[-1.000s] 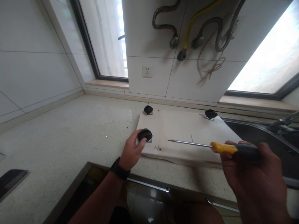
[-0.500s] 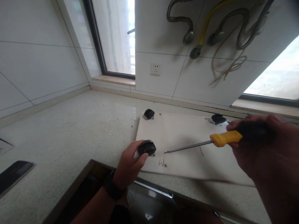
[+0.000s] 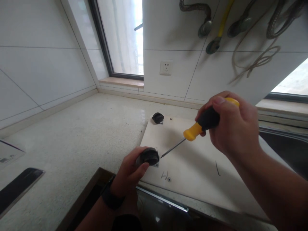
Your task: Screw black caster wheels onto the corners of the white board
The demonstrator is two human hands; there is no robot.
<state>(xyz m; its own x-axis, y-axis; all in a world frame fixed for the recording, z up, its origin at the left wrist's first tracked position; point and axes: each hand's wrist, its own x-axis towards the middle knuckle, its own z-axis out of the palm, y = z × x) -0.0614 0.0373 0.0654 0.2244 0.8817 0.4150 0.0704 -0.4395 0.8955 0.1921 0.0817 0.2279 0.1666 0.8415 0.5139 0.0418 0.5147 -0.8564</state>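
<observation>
My left hand [image 3: 131,168] grips a black caster wheel [image 3: 149,156] with a metal mounting plate, at the near left corner of a white board [image 3: 192,173]. My right hand [image 3: 231,125] is wrapped round the black and yellow handle of a screwdriver [image 3: 192,132]. Its shaft slants down to the left, and the tip is right beside the caster's plate; whether it touches cannot be made out. A second caster [image 3: 158,118] stands at the board's far left corner. Near the front edge, a screw head [image 3: 169,179] shows beside a pencil mark.
The board lies on a speckled countertop [image 3: 101,128]. A dark sink [image 3: 284,147] is at the right, and an open drawer [image 3: 158,205] below the counter edge. Hoses [image 3: 197,9] and a socket [image 3: 166,68] are on the tiled wall. A dark flat object [image 3: 21,186] lies at left.
My right hand has swung in from the right, bringing the screwdriver tip to the caster and holding it more steeply. My left hand stays on the caster. The view has shifted slightly.
</observation>
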